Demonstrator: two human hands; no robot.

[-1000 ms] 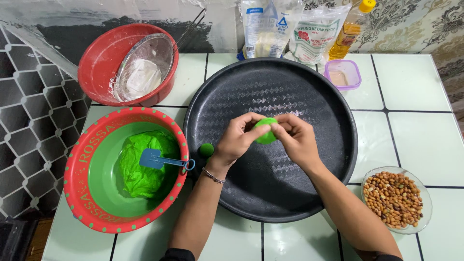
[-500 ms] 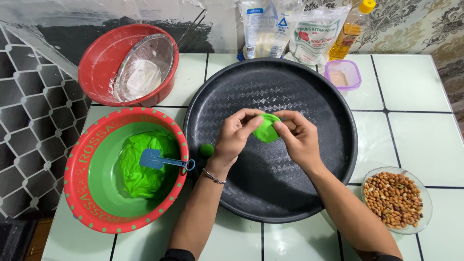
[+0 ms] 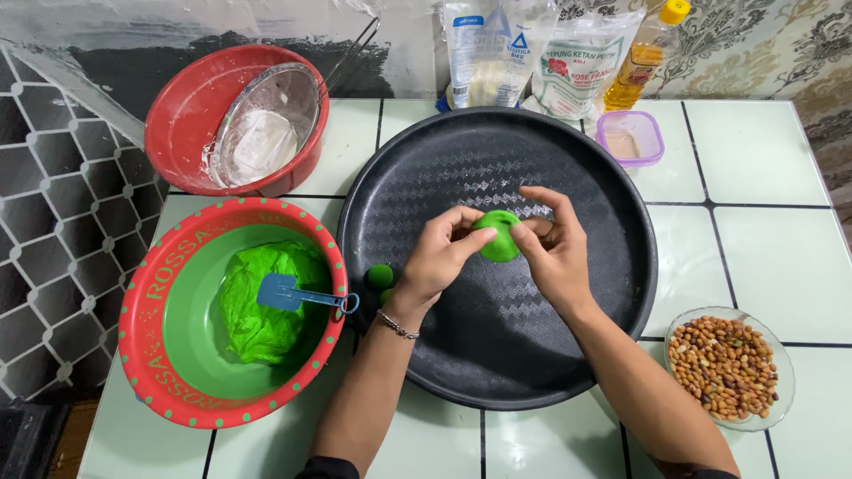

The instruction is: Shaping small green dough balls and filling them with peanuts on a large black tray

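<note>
Our left hand (image 3: pixel 439 257) and right hand (image 3: pixel 555 248), fingers pinching a green dough disc (image 3: pixel 499 235), seemingly flattened, above the black round tray (image 3: pixel 497 355)

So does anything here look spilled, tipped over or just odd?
Nothing looks spilled or broken. The only slightly askew thing is the metal sieve, resting tilted inside the red basin, with white flour smeared on the basin wall. Both hands, left hand and right hand, hold the green dough piece over the black tray.
</note>
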